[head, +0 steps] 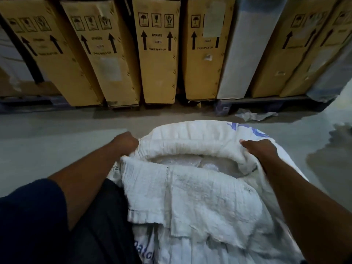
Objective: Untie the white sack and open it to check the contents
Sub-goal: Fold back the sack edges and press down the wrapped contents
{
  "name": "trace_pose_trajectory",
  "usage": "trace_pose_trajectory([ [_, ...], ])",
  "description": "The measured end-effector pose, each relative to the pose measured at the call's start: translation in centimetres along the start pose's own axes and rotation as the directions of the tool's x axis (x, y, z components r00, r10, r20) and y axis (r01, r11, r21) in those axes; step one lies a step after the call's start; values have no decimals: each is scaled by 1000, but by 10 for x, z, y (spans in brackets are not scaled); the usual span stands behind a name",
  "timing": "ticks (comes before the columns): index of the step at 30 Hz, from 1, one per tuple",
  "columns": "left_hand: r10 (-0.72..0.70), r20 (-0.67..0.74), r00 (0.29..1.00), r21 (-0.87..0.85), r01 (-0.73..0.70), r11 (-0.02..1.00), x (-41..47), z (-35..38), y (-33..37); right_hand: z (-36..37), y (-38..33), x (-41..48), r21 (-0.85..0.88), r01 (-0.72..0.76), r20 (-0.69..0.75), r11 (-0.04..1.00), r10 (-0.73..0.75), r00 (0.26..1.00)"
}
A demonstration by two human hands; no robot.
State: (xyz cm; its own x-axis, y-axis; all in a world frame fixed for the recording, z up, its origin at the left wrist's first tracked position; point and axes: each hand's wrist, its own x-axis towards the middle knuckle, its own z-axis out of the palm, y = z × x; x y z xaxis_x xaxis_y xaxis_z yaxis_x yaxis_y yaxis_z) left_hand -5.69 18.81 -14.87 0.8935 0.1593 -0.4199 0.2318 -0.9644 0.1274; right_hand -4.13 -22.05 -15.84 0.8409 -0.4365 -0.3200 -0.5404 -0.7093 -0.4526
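Note:
The white woven sack (202,199) with blue print stands on the floor right in front of me, its mouth spread wide and its rim rolled outward. My left hand (124,142) grips the rim on the left side. My right hand (260,148) grips the rim on the right. Inside the opening lie clear plastic-wrapped packages (192,162), only partly visible below the folded near flap.
A row of tall cardboard boxes (158,52) marked "this way up" leans on a dark pallet (266,103) along the back. A scrap of clear plastic (253,115) lies on the grey concrete floor (57,141). My dark-clothed leg (99,225) is against the sack's left side.

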Motion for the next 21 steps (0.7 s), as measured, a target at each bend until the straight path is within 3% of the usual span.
trace_pose_trajectory([
  [3,16,-234,972,154,21,988,-2,9,25,-8,8,1,-261,71,-210,963,-129,969],
  [6,113,-409,905,309,21,951,-16,-1,46,-39,-8,-14,-281,177,-261,943,-253,932],
  [8,36,-368,929,254,63,965,-37,-5,58,-63,-1,-35,-283,223,-147,933,-272,951],
  [11,-38,-195,980,241,85,967,-73,-2,69,-70,7,-78,-467,269,105,842,-249,963],
  [13,-26,-141,990,258,62,964,-99,4,73,-56,12,-108,-554,318,61,769,-343,937],
  [15,68,-127,990,246,-35,969,-129,14,84,-38,19,-141,-565,434,42,702,-501,864],
  [17,202,-141,969,290,-155,944,-159,25,96,-24,27,-167,-506,691,190,516,-715,673],
  [18,311,-182,933,339,-237,911,-169,30,98,-19,30,-172,-446,796,294,410,-772,563],
  [19,448,-209,869,402,-341,850,-176,32,100,-15,33,-175,-382,849,399,365,-764,508],
  [21,673,-69,737,484,-565,668,-180,32,100,-11,39,-175,-328,834,538,443,-638,550],
])
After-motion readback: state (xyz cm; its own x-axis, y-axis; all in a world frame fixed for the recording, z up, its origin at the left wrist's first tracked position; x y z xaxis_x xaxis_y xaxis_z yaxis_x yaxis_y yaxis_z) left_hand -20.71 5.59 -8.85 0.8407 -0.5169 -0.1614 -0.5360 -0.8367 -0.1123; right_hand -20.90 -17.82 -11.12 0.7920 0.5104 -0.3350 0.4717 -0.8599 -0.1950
